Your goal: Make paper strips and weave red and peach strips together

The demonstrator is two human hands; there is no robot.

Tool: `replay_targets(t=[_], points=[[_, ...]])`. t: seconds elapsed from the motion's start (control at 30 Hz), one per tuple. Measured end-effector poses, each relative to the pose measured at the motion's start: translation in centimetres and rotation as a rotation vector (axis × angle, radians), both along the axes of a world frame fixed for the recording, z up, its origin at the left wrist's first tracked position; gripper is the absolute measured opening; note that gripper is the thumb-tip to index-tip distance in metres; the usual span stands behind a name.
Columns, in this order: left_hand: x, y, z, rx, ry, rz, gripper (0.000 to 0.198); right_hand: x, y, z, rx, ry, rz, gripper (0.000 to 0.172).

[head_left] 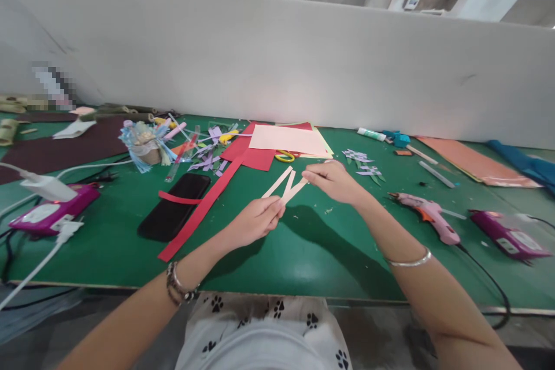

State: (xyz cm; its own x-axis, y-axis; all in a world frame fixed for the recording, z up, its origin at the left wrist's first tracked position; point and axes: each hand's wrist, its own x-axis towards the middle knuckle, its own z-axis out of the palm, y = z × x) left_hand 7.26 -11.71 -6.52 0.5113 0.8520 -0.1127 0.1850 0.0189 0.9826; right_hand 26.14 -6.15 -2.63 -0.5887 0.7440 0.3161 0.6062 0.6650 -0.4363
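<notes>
A pale pink paper strip, bent in zigzag folds, is stretched between my two hands above the green table. My left hand pinches its lower folds between thumb and fingers. Closed on the strip's upper right end is my right hand, with the fingers curled in. Behind the hands lie a pale pink sheet, red paper and yellow-handled scissors, partly under the sheets. Left of my left hand, a long red strip runs beside a black phone.
A pink glue gun and a purple power strip lie right; another purple power strip with white plugs lies left. Purple paper pieces, a glue stick and a wrapped bundle sit farther back. A grey partition borders the table.
</notes>
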Motion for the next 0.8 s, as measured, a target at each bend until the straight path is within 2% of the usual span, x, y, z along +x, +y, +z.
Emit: replay_targets(t=[0.17,0.23,0.33,0.43,0.53,0.6,0.7,0.8], points=[[-0.1,-0.5,-0.8,-0.039,0.197,0.008,0.028,0.8,2.6,-2.6,-0.073,-0.249,-0.051,0.031],[-0.2,-0.7,-1.0,-0.047,0.272,-0.029,0.027,0.6,3.5,-3.7,-0.088,-0.405,-0.077,0.03],[-0.5,-0.8,-1.1,-0.05,0.392,-0.12,0.028,0.3,4.5,-5.1,-0.102,-0.508,-0.123,0.029],[-0.7,-0.7,-0.9,0.158,0.501,-0.182,0.032,0.2,5.2,-5.9,-0.109,-0.546,-0.17,0.027],[-0.8,0.1,-1.2,0.55,0.599,-0.185,0.032,0.2,5.7,-6.2,-0.098,-0.572,-0.205,0.027],[-0.9,0.9,-1.9,0.753,0.697,-0.203,0.038,0.2,5.9,-6.1,-0.089,-0.581,-0.222,0.026],[-0.9,2.0,-3.3,0.816,0.848,-0.288,0.055,0.2,6.2,-6.0,-0.079,-0.575,-0.232,0.026],[-1.0,2.5,-4.3,0.804,0.884,-0.39,0.063,0.4,6.5,-6.0,-0.076,-0.552,-0.225,0.025]])
